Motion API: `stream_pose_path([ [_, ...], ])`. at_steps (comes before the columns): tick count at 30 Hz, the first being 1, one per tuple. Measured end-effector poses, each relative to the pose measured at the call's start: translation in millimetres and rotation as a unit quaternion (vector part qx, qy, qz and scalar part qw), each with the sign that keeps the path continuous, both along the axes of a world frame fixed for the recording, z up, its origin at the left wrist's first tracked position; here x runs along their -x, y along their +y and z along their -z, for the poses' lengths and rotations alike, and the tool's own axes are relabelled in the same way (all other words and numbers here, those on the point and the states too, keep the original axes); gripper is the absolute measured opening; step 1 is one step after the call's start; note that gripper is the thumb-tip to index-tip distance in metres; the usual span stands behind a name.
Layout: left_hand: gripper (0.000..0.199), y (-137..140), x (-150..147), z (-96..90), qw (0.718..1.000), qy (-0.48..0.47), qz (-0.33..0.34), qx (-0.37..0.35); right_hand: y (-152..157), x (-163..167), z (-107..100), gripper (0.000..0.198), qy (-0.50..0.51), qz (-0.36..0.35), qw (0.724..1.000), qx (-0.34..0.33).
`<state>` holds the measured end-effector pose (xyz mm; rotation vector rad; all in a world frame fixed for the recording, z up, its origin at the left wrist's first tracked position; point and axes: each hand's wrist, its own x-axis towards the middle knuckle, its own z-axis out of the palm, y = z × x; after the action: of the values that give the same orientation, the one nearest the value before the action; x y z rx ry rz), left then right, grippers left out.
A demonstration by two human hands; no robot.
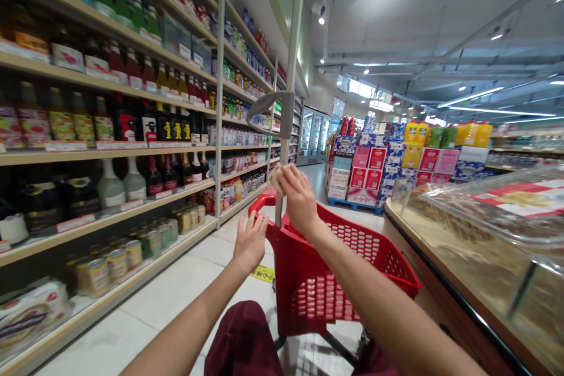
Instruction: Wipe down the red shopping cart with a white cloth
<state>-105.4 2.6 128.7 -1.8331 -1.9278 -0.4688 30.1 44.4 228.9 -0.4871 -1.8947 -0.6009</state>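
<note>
A red plastic shopping cart [317,299] with a perforated basket stands right in front of me. My left hand [250,241] is at the red cart handle [263,198], its fingers laid over the bar. Higher and to the right, my right hand [298,197] is closed on a pale beige, crumpled cloth [277,179], pressing it at the lower part of an upright grey pole [286,153] that rises by the handle. Above that hand, a grey curved bracket [273,114] is fixed to the pole. The palm side of my right hand is hidden.
Along the left runs a shelf unit [176,188] full of bottles and cans. A glass-sided display case [467,264] with packaged food borders the right. Stacked drink cartons [365,170] stand on a blue pallet [356,205] ahead. A yellow floor sticker [263,273] lies beside the cart.
</note>
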Motion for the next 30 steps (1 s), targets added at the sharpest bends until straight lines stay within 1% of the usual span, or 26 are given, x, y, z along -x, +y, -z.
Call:
stream_pose_path([
  [1,0.054,0.3,0.4,0.3,1.000,0.000,0.001,0.000,6.0,1.9,-22.3,0.038,-0.005,0.013,1.000,-0.007],
  [2,0.054,0.7,0.9,0.7,1.000,-0.001,0.002,0.000,11.2,2.7,-36.1,0.038,-0.020,0.027,0.999,-0.012],
  [3,0.054,1.2,1.4,1.2,1.000,-0.001,0.005,-0.004,15.1,2.5,-40.4,0.039,-0.046,0.037,0.998,-0.017],
  [4,0.055,1.7,1.9,1.6,1.000,-0.001,0.008,-0.010,17.4,1.5,-35.5,0.039,-0.082,0.043,0.995,-0.024],
  [5,0.055,2.1,2.2,2.0,1.000,-0.003,0.010,-0.015,18.3,-0.1,-23.0,0.039,-0.128,0.043,0.990,-0.033],
  [8,0.056,2.3,2.4,2.6,1.000,-0.015,0.013,-0.019,16.8,-6.8,31.3,0.038,-0.267,0.022,0.962,-0.061],
  [9,0.057,2.0,2.3,2.7,1.000,-0.021,0.013,-0.017,16.4,-8.7,43.8,0.038,-0.293,0.019,0.954,-0.061],
  [10,0.058,1.6,2.1,2.7,0.999,-0.025,0.014,-0.015,16.4,-9.8,49.0,0.037,-0.310,0.017,0.949,-0.060],
  [11,0.059,1.1,2.0,2.8,0.999,-0.026,0.016,-0.014,16.7,-9.7,45.9,0.036,-0.313,0.023,0.948,-0.056],
  [12,0.059,0.6,1.8,3.0,0.999,-0.026,0.018,-0.015,17.2,-8.6,35.1,0.035,-0.298,0.035,0.952,-0.050],
  [13,0.058,0.2,1.7,3.2,0.999,-0.026,0.019,-0.016,17.9,-6.8,18.6,0.035,-0.273,0.049,0.960,-0.044],
  [15,0.057,-0.6,1.6,3.5,0.999,-0.026,0.020,-0.020,19.6,-3.5,-18.4,0.036,-0.192,0.084,0.977,-0.031],
  [16,0.056,-0.9,1.6,3.5,0.999,-0.027,0.019,-0.022,20.1,-3.0,-31.7,0.036,-0.171,0.088,0.981,-0.029],
  [17,0.057,-1.0,1.7,3.5,0.999,-0.027,0.019,-0.024,20.0,-3.6,-37.5,0.038,-0.162,0.088,0.983,-0.028],
  [18,0.057,-0.9,1.9,3.5,0.999,-0.027,0.018,-0.025,19.3,-5.6,-34.2,0.039,-0.172,0.081,0.981,-0.026],
  [19,0.058,-0.8,2.2,3.6,0.999,-0.028,0.017,-0.023,18.1,-9.0,-21.8,0.041,-0.197,0.069,0.978,-0.024],
  [20,0.058,-0.4,2.5,3.7,0.999,-0.031,0.016,-0.019,16.9,-13.8,-1.7,0.043,-0.224,0.057,0.973,-0.017],
  [22,0.059,0.5,3.2,4.1,0.999,-0.038,0.013,-0.009,16.9,-27.4,51.3,0.042,-0.278,0.023,0.960,0.007],
  [23,0.059,1.0,3.3,4.4,0.999,-0.040,0.012,-0.005,18.5,-35.2,78.0,0.041,-0.268,0.018,0.963,0.029],
  [24,0.060,1.3,3.1,4.7,0.999,-0.041,0.011,-0.002,20.7,-42.6,101.2,0.041,-0.232,0.020,0.971,0.050],
  [25,0.061,1.5,2.4,4.8,0.999,-0.040,0.010,0.000,22.8,-48.7,119.3,0.041,-0.176,0.036,0.981,0.072],
  [26,0.061,1.4,1.2,4.9,0.999,-0.038,0.007,0.002,24.0,-52.7,131.9,0.041,-0.115,0.054,0.987,0.097],
  [28,0.062,0.7,-2.0,4.6,1.000,-0.030,-0.005,0.005,22.6,-52.6,142.5,0.042,-0.023,0.081,0.986,0.144],
  [30,0.062,0.2,-5.4,3.9,1.000,-0.018,-0.020,0.006,18.1,-43.4,142.7,0.044,-0.008,0.071,0.981,0.178],
])
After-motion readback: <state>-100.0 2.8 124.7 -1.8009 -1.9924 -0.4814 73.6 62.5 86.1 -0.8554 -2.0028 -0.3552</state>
